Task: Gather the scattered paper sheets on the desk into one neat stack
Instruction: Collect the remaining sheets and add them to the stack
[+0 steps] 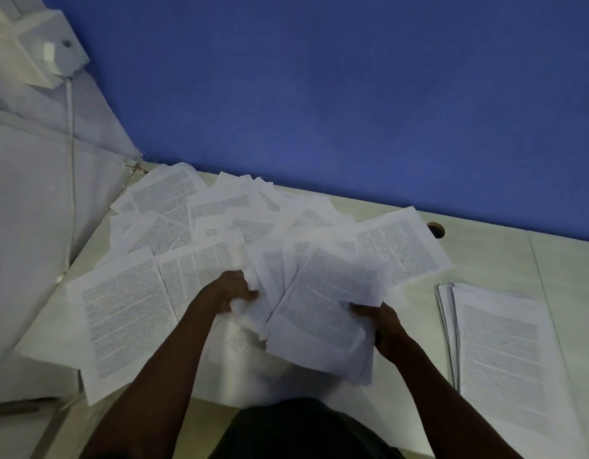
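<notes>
Dozens of printed paper sheets (174, 207) lie scattered across the pale worktop (492, 246); the left hand (235, 289) clenches several, the right hand (382, 318) holds a loose bundle (326, 313) in its grip, near a gathered stack (498, 352) beneath a blue wall (352, 94).

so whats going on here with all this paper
A person is gathering printed sheets on a pale desk. The right hand grips a loose bundle of sheets, and the left hand grips more sheets beside it. Many scattered sheets still lie across the desk's left and far side. A fairly neat stack sits to the right.
</notes>
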The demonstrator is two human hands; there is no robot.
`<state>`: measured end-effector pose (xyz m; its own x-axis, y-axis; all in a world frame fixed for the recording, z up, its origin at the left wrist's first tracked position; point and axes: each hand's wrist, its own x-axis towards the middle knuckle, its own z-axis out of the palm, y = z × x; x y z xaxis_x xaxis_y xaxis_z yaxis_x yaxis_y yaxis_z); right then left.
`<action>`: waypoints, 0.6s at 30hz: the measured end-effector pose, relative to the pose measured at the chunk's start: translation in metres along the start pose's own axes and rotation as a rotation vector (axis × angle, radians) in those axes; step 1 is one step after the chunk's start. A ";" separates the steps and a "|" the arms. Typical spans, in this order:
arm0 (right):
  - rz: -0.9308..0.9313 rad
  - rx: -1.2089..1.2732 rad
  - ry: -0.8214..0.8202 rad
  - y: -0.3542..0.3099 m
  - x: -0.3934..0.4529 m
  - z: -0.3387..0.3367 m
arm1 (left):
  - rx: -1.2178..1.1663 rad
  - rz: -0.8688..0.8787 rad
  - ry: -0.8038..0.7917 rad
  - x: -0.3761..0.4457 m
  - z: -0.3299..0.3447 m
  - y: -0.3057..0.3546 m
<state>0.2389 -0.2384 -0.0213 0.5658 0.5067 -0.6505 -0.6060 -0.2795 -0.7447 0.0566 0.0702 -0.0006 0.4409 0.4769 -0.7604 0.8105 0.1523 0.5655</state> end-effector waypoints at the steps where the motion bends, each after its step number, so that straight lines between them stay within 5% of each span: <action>1: 0.003 0.007 0.008 0.000 -0.001 -0.006 | 0.113 0.002 -0.047 -0.004 0.003 -0.001; 4: 0.012 -0.037 0.032 0.000 -0.001 -0.020 | 0.114 0.041 -0.051 -0.011 0.019 -0.005; 8: -0.008 -0.210 0.009 0.000 -0.004 -0.027 | -0.106 0.135 0.147 -0.014 0.045 -0.018; 14: -0.008 -0.368 -0.016 -0.005 -0.005 -0.055 | 0.032 0.123 0.507 -0.017 0.055 -0.042; 18: -0.099 -0.379 -0.021 -0.009 -0.004 -0.051 | 0.111 0.106 0.235 -0.016 0.068 -0.047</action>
<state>0.2709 -0.2795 -0.0196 0.5970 0.5619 -0.5726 -0.2974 -0.5079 -0.8085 0.0378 -0.0035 -0.0369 0.4341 0.6748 -0.5968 0.8080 0.0013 0.5892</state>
